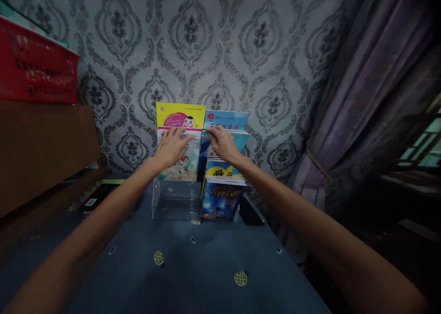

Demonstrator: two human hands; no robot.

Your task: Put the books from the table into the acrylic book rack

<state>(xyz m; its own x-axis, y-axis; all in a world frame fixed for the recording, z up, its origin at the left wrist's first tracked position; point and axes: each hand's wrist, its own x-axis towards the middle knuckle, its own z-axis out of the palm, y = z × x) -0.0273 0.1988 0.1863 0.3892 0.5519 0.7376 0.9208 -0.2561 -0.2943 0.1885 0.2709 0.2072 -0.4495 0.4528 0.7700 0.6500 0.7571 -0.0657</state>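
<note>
Pale-green book [188,165], teal book [240,142], behind hands [170,148]

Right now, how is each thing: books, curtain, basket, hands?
Left hand: open, against white book
Right hand: at teal book's top edge
White book: upright
Teal book: upright
Yellow book: upright
Pale blue book: upright
Front book: upright
Curtain: tied back
Basket: upright
Rack: standing, holding books

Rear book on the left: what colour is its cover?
The book shows yellow with a pink patch, best in the head view.
</note>
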